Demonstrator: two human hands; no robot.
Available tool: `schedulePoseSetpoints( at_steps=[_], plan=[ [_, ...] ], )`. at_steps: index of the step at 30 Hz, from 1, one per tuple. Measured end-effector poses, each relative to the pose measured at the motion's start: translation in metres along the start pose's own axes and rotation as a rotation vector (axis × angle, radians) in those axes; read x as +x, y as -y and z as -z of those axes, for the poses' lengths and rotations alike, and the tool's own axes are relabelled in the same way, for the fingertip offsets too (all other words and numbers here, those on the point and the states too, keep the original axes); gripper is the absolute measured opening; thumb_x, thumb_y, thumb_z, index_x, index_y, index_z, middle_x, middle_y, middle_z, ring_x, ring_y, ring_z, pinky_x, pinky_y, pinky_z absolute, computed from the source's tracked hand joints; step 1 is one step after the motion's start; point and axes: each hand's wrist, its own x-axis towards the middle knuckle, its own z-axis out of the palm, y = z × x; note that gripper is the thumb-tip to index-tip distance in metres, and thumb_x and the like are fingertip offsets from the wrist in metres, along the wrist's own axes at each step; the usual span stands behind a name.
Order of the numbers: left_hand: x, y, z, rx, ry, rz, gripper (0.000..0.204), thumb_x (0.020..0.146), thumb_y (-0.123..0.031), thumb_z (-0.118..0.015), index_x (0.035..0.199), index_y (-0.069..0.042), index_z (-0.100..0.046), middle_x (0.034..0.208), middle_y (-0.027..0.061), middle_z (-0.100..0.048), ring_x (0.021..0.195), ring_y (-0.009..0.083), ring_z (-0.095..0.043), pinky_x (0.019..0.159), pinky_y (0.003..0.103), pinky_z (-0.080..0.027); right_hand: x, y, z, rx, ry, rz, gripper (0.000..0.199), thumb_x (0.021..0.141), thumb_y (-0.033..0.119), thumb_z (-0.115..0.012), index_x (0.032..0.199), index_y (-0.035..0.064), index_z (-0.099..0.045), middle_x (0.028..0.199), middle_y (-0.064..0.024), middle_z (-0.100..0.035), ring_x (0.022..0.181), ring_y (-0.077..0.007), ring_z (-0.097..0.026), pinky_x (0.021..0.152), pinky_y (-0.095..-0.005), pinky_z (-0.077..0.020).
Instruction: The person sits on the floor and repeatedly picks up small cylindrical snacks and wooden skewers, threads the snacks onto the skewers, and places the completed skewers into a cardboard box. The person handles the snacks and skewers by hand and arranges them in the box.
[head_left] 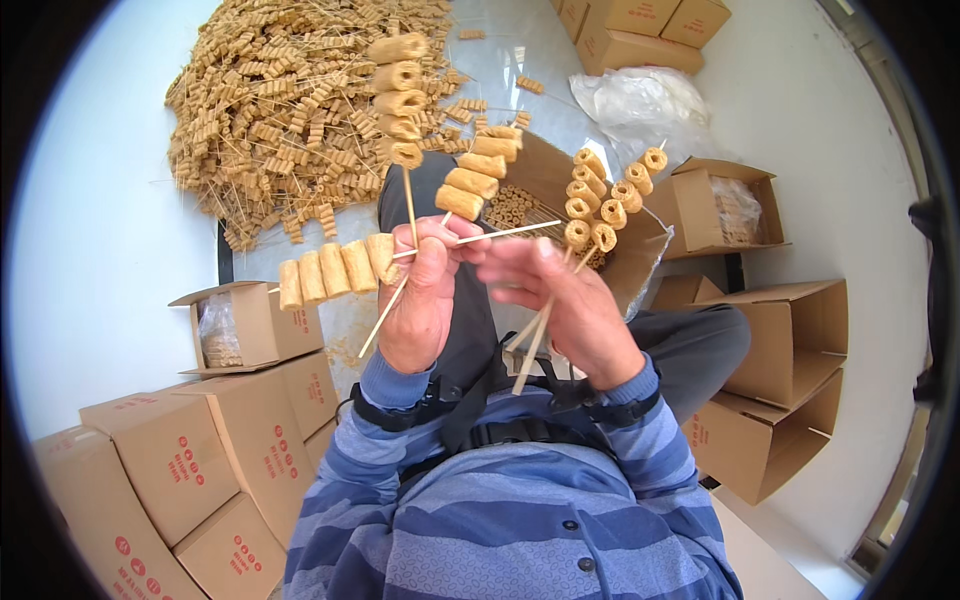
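My left hand [418,315] pinches three bamboo skewers threaded with tan rolled pieces, which look like tofu-skin rolls. One skewer [400,102] stands upright, another [472,183] slants up to the right, and the third [335,270] points left. Their bare sticks cross at my fingertips. My right hand [580,320] has two more roll skewers [606,203] lodged by the thumb, rolls upward and stick ends below the palm. Its fingers, slightly blurred, reach toward my left fingertips. Between my legs an open carton [545,165] holds more skewers, partly hidden by the hands.
A large heap of roll skewers [290,110] covers the floor ahead. Clear plastic bags [645,105] lie at the far right. Closed cartons [165,450] are stacked at left, a filled open carton [255,325] above them. Open cartons [775,350] stand along the right wall.
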Motion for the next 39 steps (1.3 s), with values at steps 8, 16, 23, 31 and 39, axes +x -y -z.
schedulePoseSetpoints(
  at_steps=[8,16,23,31,39],
  plan=[
    [0.0,-0.02,0.01,-0.079,0.056,0.144,0.023,0.107,-0.023,-0.045,0.107,-0.002,-0.053,0.09,0.0122,-0.061,0.095,0.0251,-0.062,0.092,0.04,-0.048,-0.028,0.041,0.058,-0.066,-0.282,0.258,0.047,0.109,0.037,-0.042,0.128,-0.0029,-0.057,0.118,-0.0125,-0.067,0.11,-0.0219,-0.065,0.09,-0.0332,-0.053],
    [-0.028,-0.006,-0.018,-0.282,0.044,0.39,0.027,0.109,-0.03,-0.044,0.114,-0.004,-0.052,0.084,0.0069,-0.056,0.068,0.0155,-0.053,0.066,0.03,-0.047,-0.02,-0.014,0.021,-0.003,0.23,0.02,0.054,0.107,0.041,-0.047,0.136,-0.0035,-0.052,0.126,-0.0139,-0.061,0.119,-0.0226,-0.059,0.102,-0.0388,-0.0472],
    [-0.036,-0.004,-0.026,-0.191,-0.042,0.418,0.038,0.109,-0.031,-0.046,0.137,-0.007,-0.051,0.085,0.0053,-0.058,0.063,0.009,-0.046,0.059,0.021,-0.041,-0.018,-0.017,0.004,-0.023,0.205,0.11,0.066,0.106,0.049,-0.044,0.152,0.0019,-0.037,0.136,-0.0089,-0.053,0.115,-0.0156,-0.056,0.106,-0.0333,-0.0412],
    [-0.044,0.003,-0.028,0.291,-0.074,0.251,0.028,0.108,-0.022,-0.048,0.121,0.0,-0.059,0.088,0.0019,-0.06,0.068,0.0068,-0.047,0.062,0.022,-0.042,-0.014,-0.032,-0.001,0.142,0.16,-0.003,0.044,0.108,0.042,-0.044,0.123,0.0044,-0.06,0.093,0.0013,-0.055,0.091,-0.0109,-0.05,0.088,-0.0262,-0.0398],
    [-0.05,-0.003,-0.039,0.295,0.037,0.297,0.03,0.109,-0.021,-0.045,0.134,-0.005,-0.048,0.109,0.0021,-0.054,0.09,0.0078,-0.052,0.074,0.023,-0.047,-0.019,-0.029,-0.006,0.079,0.08,0.016,0.056,0.107,0.043,-0.043,0.145,0.0024,-0.044,0.135,-0.0086,-0.057,0.115,-0.0176,-0.059,0.101,-0.0333,-0.0464]
  ],
)
